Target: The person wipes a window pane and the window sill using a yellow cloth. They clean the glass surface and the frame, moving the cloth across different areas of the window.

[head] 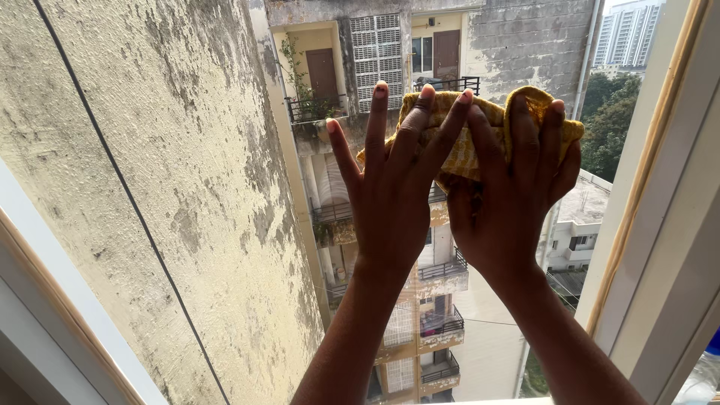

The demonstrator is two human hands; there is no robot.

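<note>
A yellow checked cloth [469,154] is pressed flat against the window glass [187,187], bunched up near the top middle. My right hand [510,195] lies over the cloth with its fingers curled on the upper edge. My left hand [390,187] is beside it, fingers spread wide and pointing up. Its fingertips rest on the left part of the cloth while the palm lies against the glass. Both forearms rise from the bottom of the view.
A white window frame with a wooden strip [660,225] runs up the right side, and another frame bar [52,300] slants along the lower left. Beyond the glass are a stained concrete wall [150,150] and a building with balconies [442,270]. Trees [611,120] stand far right.
</note>
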